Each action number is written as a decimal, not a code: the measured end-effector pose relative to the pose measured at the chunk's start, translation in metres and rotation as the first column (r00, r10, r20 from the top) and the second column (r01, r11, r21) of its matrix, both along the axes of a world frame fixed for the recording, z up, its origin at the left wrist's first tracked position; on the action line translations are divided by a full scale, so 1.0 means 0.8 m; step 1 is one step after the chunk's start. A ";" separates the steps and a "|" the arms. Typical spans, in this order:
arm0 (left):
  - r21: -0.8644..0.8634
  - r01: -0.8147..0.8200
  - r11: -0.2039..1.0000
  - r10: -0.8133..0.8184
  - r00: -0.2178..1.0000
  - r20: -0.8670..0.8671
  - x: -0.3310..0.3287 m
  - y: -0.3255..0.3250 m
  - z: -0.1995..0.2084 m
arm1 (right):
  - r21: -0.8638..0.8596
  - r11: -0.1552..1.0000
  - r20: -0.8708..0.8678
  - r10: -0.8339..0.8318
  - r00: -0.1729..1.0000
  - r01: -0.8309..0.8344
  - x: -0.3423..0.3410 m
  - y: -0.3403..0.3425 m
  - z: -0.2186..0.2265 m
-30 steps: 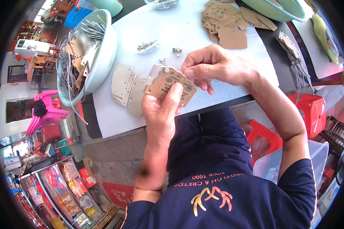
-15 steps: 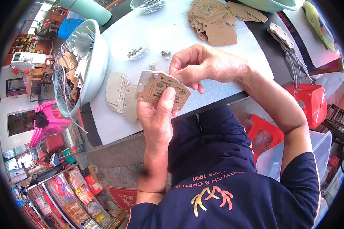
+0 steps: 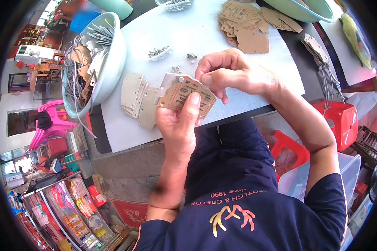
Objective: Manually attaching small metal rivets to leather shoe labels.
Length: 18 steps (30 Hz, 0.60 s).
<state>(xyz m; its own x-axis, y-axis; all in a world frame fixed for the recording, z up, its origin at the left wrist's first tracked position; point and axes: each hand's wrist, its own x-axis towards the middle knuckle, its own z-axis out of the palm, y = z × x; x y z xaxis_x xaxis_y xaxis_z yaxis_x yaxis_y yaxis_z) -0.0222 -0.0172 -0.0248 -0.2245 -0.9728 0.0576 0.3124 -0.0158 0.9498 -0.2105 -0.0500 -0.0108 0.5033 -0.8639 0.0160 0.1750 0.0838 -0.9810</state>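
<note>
My left hand (image 3: 178,131) is closed around a brown printed plate (image 3: 181,94) with a notched edge, thumb across its face. A pale plate (image 3: 166,81) lies against its back, and a small round metal fastener (image 3: 181,79) shows near its upper left corner. My right hand (image 3: 241,75) is pinched at the plate's upper right edge; whatever sits between its fingertips is hidden. Left of my left hand, several pale grey plates (image 3: 132,94) lie overlapping on the white sheet (image 3: 142,138). Loose small metal fasteners (image 3: 192,55) lie beyond the plate.
A clear dish (image 3: 160,52) of metal pieces stands beyond my hands. At left is a pale green basin (image 3: 118,54) with grey cords and plates. Brown plates (image 3: 253,41) are heaped at the back, and a corded bundle (image 3: 316,48) lies at right. Red stools (image 3: 337,121) stand beside the table.
The whole view has shifted slightly, with the table sliding a little to the right. Both hands keep nearly the same grip on the plate, which has tilted a little.
</note>
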 end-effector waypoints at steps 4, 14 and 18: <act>-0.029 -0.013 0.999 0.013 1.000 -0.009 0.000 -0.001 0.000 | -0.007 1.000 -0.064 0.013 0.998 -0.014 0.001 0.002 0.001; -0.021 -0.068 0.997 0.069 0.998 0.012 -0.003 -0.001 -0.004 | -0.332 0.940 -0.245 -0.165 0.955 0.078 0.007 -0.001 -0.011; -0.032 -0.041 0.999 0.041 0.999 0.016 -0.003 -0.003 -0.008 | -0.450 0.888 -0.256 -0.230 0.939 0.095 0.006 -0.003 -0.018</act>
<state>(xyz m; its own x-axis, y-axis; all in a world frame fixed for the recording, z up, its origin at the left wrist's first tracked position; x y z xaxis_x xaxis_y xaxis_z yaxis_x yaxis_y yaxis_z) -0.0249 -0.0200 -0.0315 -0.1854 -0.9790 0.0849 0.2961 0.0268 0.9548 -0.2056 -0.0523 -0.0252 0.3957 -0.8766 0.2738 -0.1519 -0.3565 -0.9218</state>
